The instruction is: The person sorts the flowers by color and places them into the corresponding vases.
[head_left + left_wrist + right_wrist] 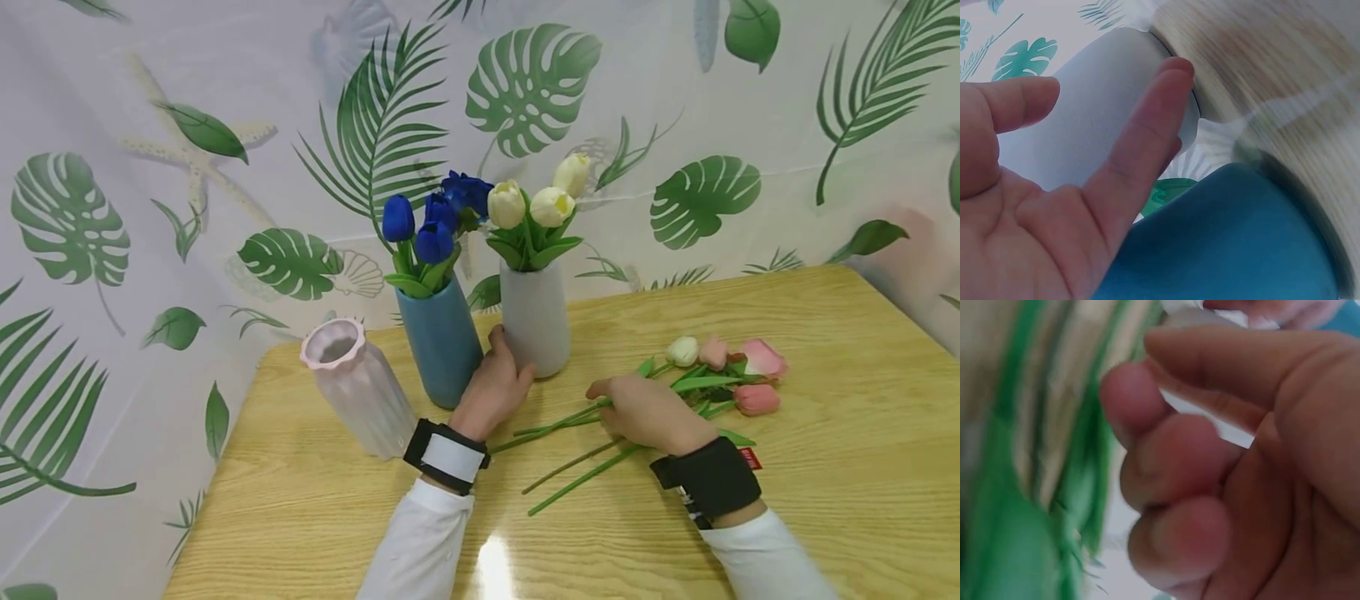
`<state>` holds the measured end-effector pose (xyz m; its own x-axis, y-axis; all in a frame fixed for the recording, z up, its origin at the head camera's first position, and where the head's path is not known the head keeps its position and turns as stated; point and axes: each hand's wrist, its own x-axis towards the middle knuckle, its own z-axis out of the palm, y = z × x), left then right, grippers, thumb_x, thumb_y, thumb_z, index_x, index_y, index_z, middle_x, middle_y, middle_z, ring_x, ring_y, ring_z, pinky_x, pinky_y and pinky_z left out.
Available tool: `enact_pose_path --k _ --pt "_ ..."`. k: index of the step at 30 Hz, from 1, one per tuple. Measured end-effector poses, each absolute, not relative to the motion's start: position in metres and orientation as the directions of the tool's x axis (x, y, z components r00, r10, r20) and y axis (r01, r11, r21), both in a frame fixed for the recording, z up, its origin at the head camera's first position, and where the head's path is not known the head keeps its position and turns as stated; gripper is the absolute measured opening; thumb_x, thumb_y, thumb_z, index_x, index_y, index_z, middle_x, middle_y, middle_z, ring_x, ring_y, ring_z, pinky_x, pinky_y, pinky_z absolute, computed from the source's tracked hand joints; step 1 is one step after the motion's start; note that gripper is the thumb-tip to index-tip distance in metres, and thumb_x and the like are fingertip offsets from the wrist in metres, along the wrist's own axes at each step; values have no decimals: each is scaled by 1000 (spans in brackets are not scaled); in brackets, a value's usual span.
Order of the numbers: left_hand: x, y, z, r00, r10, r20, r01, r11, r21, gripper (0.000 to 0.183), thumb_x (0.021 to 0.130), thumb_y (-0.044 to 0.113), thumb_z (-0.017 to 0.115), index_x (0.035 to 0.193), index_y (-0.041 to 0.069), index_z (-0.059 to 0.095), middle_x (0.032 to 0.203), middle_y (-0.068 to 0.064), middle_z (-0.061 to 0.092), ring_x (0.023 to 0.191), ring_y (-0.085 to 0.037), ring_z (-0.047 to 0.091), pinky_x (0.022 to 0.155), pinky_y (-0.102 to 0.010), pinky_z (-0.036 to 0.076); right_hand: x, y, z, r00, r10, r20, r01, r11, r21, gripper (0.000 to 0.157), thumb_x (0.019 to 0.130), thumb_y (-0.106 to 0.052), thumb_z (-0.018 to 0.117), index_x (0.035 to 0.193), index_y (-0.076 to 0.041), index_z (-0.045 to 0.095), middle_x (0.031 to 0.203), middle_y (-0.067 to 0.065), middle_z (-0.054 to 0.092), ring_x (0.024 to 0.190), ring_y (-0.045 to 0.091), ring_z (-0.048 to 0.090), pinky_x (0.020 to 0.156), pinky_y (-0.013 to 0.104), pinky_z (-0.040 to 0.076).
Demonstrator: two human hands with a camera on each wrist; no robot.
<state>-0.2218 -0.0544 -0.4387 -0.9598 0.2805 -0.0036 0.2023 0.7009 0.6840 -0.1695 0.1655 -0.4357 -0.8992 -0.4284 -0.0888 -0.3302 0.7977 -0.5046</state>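
**Leafy backdrop (540, 83) behind, wooden table (847, 467) below, both your hands in among vases and flowers**

And your hands are well apart, each on its own patch! Your left hand (495, 387) reaches forward into the gap between the blue vase (442, 346) and the pale grey vase (536, 325), thumb spread away from the fingers, palm bare. Its fingers lie right by the lower part of the pale grey vase; whether they actually touch it, you can't tell from here.

Over to the right: your right hand (648, 410) comes in low, back of the hand up, angled across the loose flowers (757, 400), which lie flat on the table. Blooms sit beyond the hand to the right, green stems (573, 492) trail out to the left. The right wrist view shows the fingers loosely bent, thumb reaching forward, palm bare, stems just beside the fingertips.

Both vases stand upright, blue flowers (431, 225) in one, cream tulips (551, 204) in the other. Left of them stands the ruffled pink vase (367, 400), near your left wrist. Black bands circle both wrists, and white sleeves (420, 546) run back toward you!
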Motion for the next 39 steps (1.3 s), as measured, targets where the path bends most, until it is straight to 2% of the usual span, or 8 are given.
enact_pose_path --k 8,15,20,23,27,30,34,39 --pt "-221 -54 -435 -954 298 -35 194 703 685 72 102 22 50 155 -4 9 140 -35 47 123 -41 57 95 -50 50 -170 160 -448 -903 -431 -7 -377 798 -471 11 95 1 57 97 -3 68 67 0 55 51 10 39 50 26 32" --pt "-225 -57 -432 -946 311 -87 169 706 688 72 103 26 49 156 0 8 141 -33 47 124 -39 56 97 -48 49 -168 159 -441 -970 -233 66 -216 709 -671 29 102 -8 47 115 9 66 66 5 60 47 13 35 50 30 31" --pt "-226 -60 -432 -944 311 -108 152 704 694 72 104 28 48 156 0 7 142 -33 46 125 -39 56 96 -48 49 -167 150 -451 -997 52 57 -32 392 -919 35 105 -18 51 129 6 60 98 23 68 59 18 63 54 35 51" --pt "-226 -61 -432 -944 311 -111 148 700 699 72 104 28 48 157 0 6 145 -33 43 127 -39 54 98 -49 48 -168 140 -458 -974 217 -69 79 39 -996 39 103 -18 54 137 1 55 108 13 68 66 10 68 60 30 56" --pt "-227 -61 -432 -943 315 -110 150 694 704 71 104 27 48 157 1 7 146 -32 42 129 -39 52 100 -49 47 -169 130 -459 -910 282 -304 173 -408 -897 36 102 -14 55 136 -7 44 98 -5 67 67 4 66 64 20 55" --pt "-227 -61 -431 -943 316 -107 153 694 703 71 104 26 47 157 1 8 146 -32 42 129 -39 52 100 -49 46 -170 128 -458 -869 224 -441 218 -626 -748 26 103 -15 52 126 -11 41 97 -4 65 74 5 65 71 17 54" --pt "-227 -61 -430 -940 323 -105 159 691 705 71 103 26 48 156 0 8 145 -32 43 129 -39 52 100 -49 47 -170 131 -454 -843 125 -522 265 -749 -607 18 106 -21 43 123 -14 41 98 -1 58 85 9 60 80 18 53" --pt "-226 -65 -430 -934 340 -106 171 689 705 72 104 27 49 156 -1 8 141 -33 47 123 -37 57 93 -47 49 -168 131 -445 -850 19 -526 305 -796 -522 13 109 -25 31 113 -17 40 91 -3 54 76 9 51 70 18 48"
